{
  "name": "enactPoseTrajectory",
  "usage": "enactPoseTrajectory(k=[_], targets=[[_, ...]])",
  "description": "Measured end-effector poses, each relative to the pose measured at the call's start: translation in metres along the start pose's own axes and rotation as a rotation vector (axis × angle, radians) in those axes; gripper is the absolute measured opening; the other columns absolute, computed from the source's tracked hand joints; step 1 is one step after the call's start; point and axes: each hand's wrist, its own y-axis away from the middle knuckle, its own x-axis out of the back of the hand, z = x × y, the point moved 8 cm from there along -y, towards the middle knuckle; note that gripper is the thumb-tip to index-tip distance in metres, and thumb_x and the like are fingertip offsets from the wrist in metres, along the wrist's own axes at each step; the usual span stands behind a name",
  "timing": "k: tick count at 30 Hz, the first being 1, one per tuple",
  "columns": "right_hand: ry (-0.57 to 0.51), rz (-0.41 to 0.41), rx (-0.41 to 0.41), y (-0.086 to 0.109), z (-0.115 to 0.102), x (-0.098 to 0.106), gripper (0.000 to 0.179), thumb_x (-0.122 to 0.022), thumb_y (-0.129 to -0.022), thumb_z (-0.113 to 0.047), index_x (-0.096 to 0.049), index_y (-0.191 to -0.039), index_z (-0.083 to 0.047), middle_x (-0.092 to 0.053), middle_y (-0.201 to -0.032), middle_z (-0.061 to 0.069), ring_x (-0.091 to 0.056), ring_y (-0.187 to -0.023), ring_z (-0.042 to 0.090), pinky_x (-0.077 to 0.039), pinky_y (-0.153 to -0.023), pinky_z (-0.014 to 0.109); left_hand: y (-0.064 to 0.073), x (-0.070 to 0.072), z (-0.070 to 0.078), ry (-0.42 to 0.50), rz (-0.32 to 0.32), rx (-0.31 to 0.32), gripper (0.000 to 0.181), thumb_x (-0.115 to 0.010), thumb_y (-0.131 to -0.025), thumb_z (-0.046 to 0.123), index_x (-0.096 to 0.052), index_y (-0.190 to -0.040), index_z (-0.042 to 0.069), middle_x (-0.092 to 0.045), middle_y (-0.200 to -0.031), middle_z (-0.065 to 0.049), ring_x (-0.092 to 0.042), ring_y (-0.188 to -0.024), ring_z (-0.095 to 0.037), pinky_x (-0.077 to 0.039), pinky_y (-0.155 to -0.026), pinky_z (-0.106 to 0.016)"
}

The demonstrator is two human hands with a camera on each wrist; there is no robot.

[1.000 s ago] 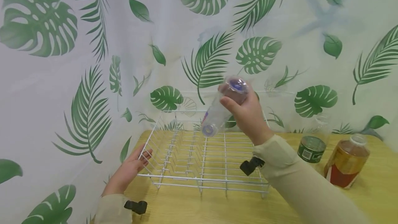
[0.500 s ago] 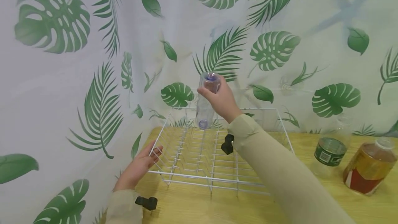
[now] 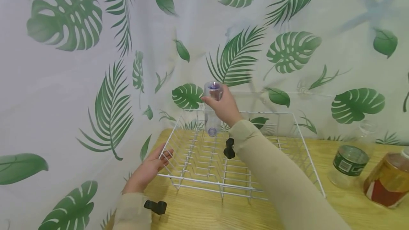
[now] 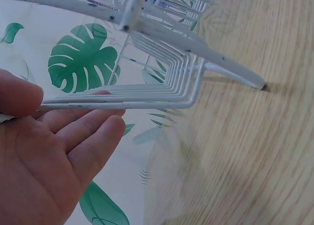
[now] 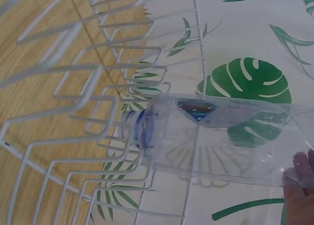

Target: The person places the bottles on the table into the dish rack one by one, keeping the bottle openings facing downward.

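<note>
My right hand (image 3: 225, 107) grips a clear plastic bottle (image 3: 212, 118) near its base. The bottle is upside down, its blue-ringed neck (image 5: 137, 129) pointing down among the tines at the back left of the white wire dish rack (image 3: 241, 185). Whether the neck touches the wires I cannot tell. At the rack's left side, my left hand (image 3: 153, 166) is palm up with its fingers (image 4: 95, 154) fairly straight, touching the side wire. In the left wrist view, the thumb lies by the wire's near end and the fingers reach beneath it.
To the right on the wooden table (image 3: 198, 214) stand a clear bottle with a green label (image 3: 350, 160) and a bottle with a yellow and red label (image 3: 388, 180). A leaf-patterned curtain (image 3: 108, 17) hangs behind and along the left.
My right hand has brought the bottle left and turned it from slanted to nearly upright, neck down, over the rack's back left. The left hand stays at the rack's side. The view has shifted.
</note>
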Motion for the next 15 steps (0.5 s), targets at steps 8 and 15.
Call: enactPoseTrajectory(k=[8,15], targets=[[-0.013,-0.03,0.015,-0.002,-0.001,-0.004,0.074,-0.078,-0.09,-0.041,-0.039,-0.148,-0.017,-0.053,-0.139,0.008,-0.052,-0.129,0.023,-0.045,-0.105,0.041,-0.003,-0.001,0.004,0.005,-0.013,-0.008,0.066,-0.031,-0.102,-0.003,-0.008,-0.164,0.008,-0.034,-0.158,-0.024,-0.031,-0.145,-0.04,-0.023,-0.119,-0.055],[0.027,-0.041,-0.019,0.0,0.012,-0.007,0.086,-0.074,-0.089,-0.051,-0.031,-0.153,-0.014,-0.055,-0.132,0.008,-0.055,-0.118,0.022,-0.048,-0.1,0.043,-0.002,0.0,0.0,0.011,0.004,0.027,0.068,-0.028,-0.1,-0.003,-0.01,-0.164,0.009,-0.034,-0.159,-0.021,-0.029,-0.146,-0.04,-0.022,-0.119,-0.055]])
